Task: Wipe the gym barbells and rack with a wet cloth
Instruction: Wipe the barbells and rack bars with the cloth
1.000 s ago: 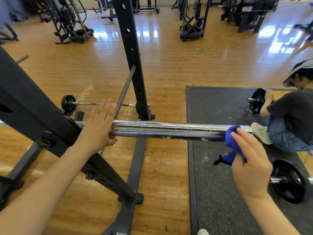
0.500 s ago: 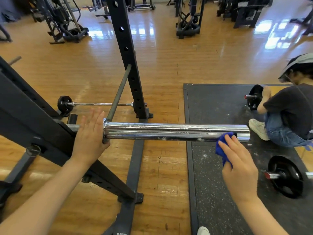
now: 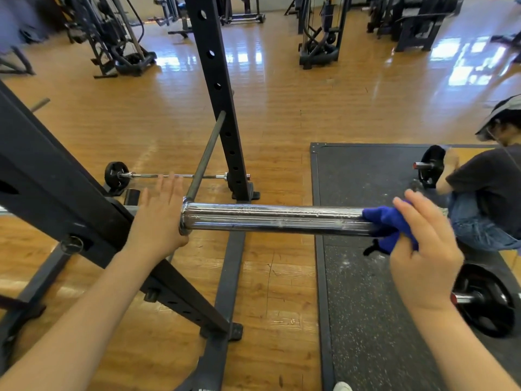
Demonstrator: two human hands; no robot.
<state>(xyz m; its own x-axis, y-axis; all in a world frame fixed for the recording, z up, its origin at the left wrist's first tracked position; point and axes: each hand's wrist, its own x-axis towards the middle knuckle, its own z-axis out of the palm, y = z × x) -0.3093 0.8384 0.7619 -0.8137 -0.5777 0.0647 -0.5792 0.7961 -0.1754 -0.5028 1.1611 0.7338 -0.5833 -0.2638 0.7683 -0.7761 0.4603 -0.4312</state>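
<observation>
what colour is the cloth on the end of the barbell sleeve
Blue. The cloth shows best in the head view, held by the right hand.

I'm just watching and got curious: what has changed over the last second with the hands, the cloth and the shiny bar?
The right hand slid the blue cloth a little inward along the chrome sleeve, then back out to its far end, gripping it throughout. The left hand stayed flat by the sleeve's collar. The rack and the crouching person stayed put.
</observation>
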